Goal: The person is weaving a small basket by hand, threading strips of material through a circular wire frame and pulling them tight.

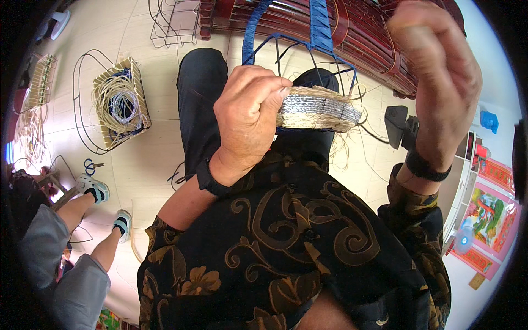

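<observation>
My left hand [247, 118] is closed on the left end of a partly woven basket [319, 110] resting over my lap. Its wall carries rows of tan straw cord with a silver-grey band between them. Above the weaving rises a dark wire frame, and a tall handle [320, 25] wrapped in blue ribbon runs out of view. Loose straw ends stick out at the basket's right side. Up at the upper right, well apart from the basket, my right hand [440, 71] is raised with its fingers curled together. Motion blurs it, and whatever it may hold cannot be made out.
Coiled cord [122, 106] fills a rectangular basket [144, 104] on the tiled floor at left, near blue-handled scissors [93, 166]. A bare wire frame [173, 25] stands beyond. Dark red wooden furniture [357, 33] spans the far side. Another person's legs [82, 275] are at lower left.
</observation>
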### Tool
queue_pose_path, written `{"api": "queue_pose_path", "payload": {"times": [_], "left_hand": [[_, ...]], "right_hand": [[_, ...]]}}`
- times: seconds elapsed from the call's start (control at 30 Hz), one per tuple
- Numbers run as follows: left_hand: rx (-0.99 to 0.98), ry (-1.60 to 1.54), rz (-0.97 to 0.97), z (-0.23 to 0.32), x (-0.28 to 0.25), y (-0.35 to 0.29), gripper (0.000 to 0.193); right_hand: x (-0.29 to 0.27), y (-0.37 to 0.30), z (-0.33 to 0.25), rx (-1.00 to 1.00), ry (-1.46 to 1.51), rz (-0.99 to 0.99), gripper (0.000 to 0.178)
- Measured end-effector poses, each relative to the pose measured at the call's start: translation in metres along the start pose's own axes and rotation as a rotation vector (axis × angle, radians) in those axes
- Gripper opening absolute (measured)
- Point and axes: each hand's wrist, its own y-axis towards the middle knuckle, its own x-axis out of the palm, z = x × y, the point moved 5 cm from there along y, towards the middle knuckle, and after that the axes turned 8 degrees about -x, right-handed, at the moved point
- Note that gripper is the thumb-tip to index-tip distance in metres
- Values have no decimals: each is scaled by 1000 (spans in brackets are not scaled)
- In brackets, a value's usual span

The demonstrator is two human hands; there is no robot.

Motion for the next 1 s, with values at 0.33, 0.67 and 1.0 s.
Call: {"api": "queue_pose_path", "payload": {"times": [0.33,0.67,1.0], "left_hand": [[-196,-166,-42,-11,-10,-4,5],[-43,-239,-32,2,-18,-5,8],[-297,-922,-82,-2,-16,-2,20]], "right_hand": [[72,-41,43,247,228,68,19],[99,-39,49,260,415,-63,11],[98,-42,46,259,437,-53,11]]}}
